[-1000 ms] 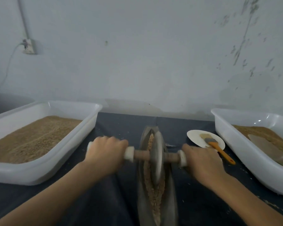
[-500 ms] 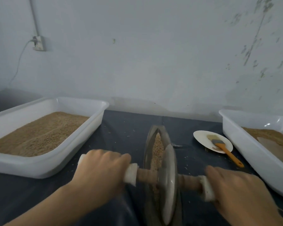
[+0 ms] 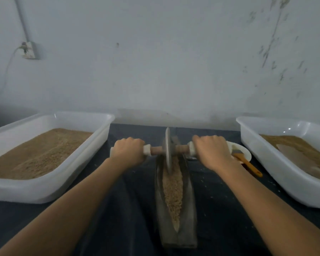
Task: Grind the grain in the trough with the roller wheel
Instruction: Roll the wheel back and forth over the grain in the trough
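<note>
The roller wheel has been pushed from the near part of the trough to its far end, the left hand and right hand carried forward with arms extended, more grain being uncovered.

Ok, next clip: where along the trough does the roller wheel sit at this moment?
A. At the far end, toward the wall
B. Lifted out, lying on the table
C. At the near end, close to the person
A. The roller wheel stands at the far end of the trough, with the grain lying uncovered between it and the person.
</note>
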{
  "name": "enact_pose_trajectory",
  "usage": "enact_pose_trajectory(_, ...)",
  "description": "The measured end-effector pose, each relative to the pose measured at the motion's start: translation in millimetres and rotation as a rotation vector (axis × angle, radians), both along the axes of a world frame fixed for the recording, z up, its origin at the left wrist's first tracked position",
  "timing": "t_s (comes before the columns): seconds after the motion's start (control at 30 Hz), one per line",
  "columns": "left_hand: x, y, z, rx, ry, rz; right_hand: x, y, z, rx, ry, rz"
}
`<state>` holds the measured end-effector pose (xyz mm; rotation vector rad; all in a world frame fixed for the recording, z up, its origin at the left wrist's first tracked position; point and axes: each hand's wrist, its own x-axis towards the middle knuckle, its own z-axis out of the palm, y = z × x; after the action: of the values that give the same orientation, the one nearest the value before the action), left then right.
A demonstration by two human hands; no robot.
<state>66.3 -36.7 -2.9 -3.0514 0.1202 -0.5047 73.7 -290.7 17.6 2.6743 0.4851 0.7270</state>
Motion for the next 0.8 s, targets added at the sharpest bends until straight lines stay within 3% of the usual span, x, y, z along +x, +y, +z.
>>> enact_pose_trajectory(0.1,-44,-3,0,0.062,0.017,-0.019,-43,-15,-10,0.016,0.081,0.049)
enact_pose_trajectory(0.2,-105,-1,0,0.19,-0.15,-0.162,-103,-36,-19,0.067,0.051,0.18)
enact_pose_trajectory(0.3,-137,1,7,0.169,-0.231,-0.273,-132,-49,-19,0.12,0.064,0.209)
enact_pose_trajectory(0.43,-98,-7,0,0.247,-0.1,-0.063,-96,-38,-26,0.048,0.219,0.025)
enact_pose_trajectory(0.63,2,-7,9,0.17,-0.118,0.018,4,-5,-11,0.128,0.078,-0.015)
enact_pose_trajectory(0.8,-34,-7,1,0.137,-0.125,0.029,-32,-16,-18,0.089,0.11,0.037)
